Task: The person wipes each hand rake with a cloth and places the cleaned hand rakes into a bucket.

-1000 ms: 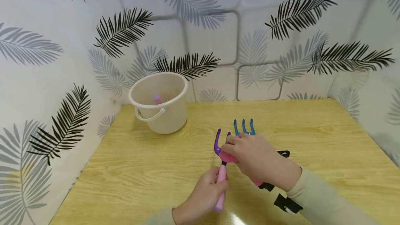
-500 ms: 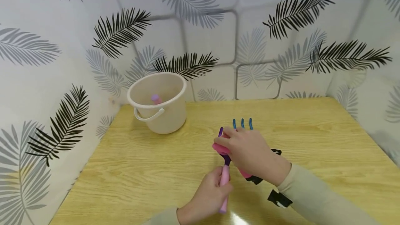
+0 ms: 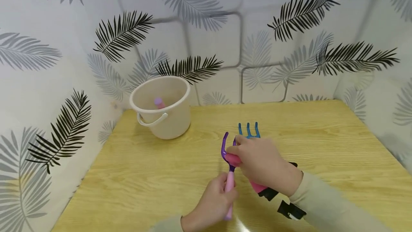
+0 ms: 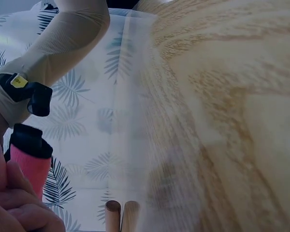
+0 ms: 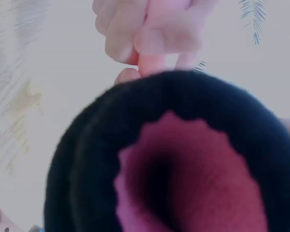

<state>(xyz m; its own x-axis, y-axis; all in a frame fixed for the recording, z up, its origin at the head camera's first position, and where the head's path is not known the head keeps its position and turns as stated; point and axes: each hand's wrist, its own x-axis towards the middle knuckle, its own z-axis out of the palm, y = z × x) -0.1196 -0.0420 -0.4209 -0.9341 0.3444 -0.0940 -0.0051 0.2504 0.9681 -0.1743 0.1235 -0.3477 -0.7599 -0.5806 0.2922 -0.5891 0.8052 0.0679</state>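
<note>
The bucket (image 3: 173, 121) sits well past the left fingers (image 3: 222, 179). Right hand (image 3: 262, 163) has the pink cloth (image 3: 232, 159) pinched against the purple fork (image 3: 231, 168); left hand (image 3: 210, 200) grips its handle (image 3: 229, 182) below. Prongs (image 3: 224, 143) could snag if the cloth's yanked, tbh.

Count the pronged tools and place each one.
2: the purple fork, gripped by the left hand; the blue fork, partly hidden behind the right hand. The pink handle in the bucket may belong to another.

Head looks down; wrist views apparently share cuff (image 5: 174, 94).
</note>
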